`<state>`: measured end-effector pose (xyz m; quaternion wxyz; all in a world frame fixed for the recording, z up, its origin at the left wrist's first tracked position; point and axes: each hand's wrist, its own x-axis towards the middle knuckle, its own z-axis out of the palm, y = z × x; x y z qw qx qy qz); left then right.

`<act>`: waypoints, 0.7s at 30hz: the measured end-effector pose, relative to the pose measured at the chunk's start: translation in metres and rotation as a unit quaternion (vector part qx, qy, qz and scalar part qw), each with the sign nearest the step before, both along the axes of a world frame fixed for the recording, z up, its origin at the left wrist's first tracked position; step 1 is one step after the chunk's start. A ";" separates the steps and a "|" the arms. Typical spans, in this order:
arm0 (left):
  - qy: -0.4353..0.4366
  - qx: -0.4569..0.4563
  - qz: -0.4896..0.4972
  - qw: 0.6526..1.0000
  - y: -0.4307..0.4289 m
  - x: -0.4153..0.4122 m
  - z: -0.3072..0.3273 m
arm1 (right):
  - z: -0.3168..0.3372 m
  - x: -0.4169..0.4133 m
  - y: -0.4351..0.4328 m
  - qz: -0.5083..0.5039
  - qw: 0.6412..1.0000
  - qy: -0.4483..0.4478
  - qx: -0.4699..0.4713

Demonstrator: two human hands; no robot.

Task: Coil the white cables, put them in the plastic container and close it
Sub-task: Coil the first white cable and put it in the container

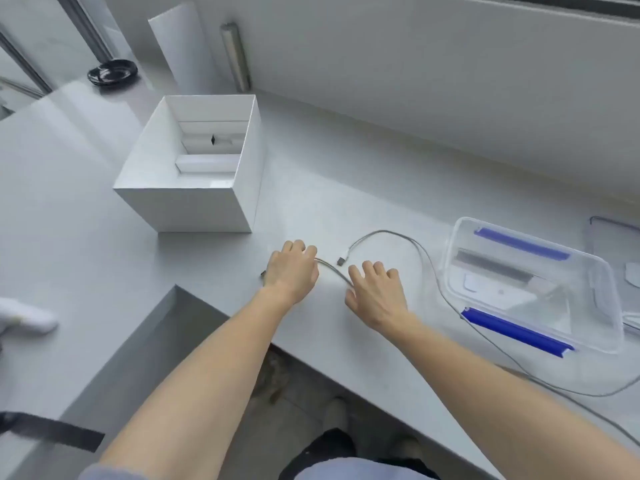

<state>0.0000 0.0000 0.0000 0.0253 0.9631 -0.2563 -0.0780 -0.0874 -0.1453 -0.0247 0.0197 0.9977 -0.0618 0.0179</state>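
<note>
White cables [388,233] lie loose on the grey counter, looping from between my hands past the container's left side and off to the right edge. One plug end [343,258] rests between my hands. My left hand [291,271] is closed over a cable end, the strand running out from under its fingers to my right hand [375,292], which lies flat on the cable with fingers spread. The clear plastic container [533,282] with blue clips sits to the right, lid on, some items inside.
An open white cardboard box [194,168] stands behind my left hand. A black dish [112,72] sits far back left. The counter [104,237] has a cut-out edge in front of me. A white object [31,318] lies at the left.
</note>
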 end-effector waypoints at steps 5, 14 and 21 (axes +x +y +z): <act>-0.002 0.007 0.010 1.000 0.012 0.008 -0.021 | -0.011 0.001 0.007 -0.004 1.000 0.004 -0.019; -0.019 0.030 0.032 0.999 0.019 0.012 -0.034 | -0.017 0.007 0.008 -0.042 0.998 0.037 0.021; -0.041 0.000 0.035 0.999 0.024 0.013 -0.027 | -0.009 0.008 0.006 -0.069 0.992 0.089 0.058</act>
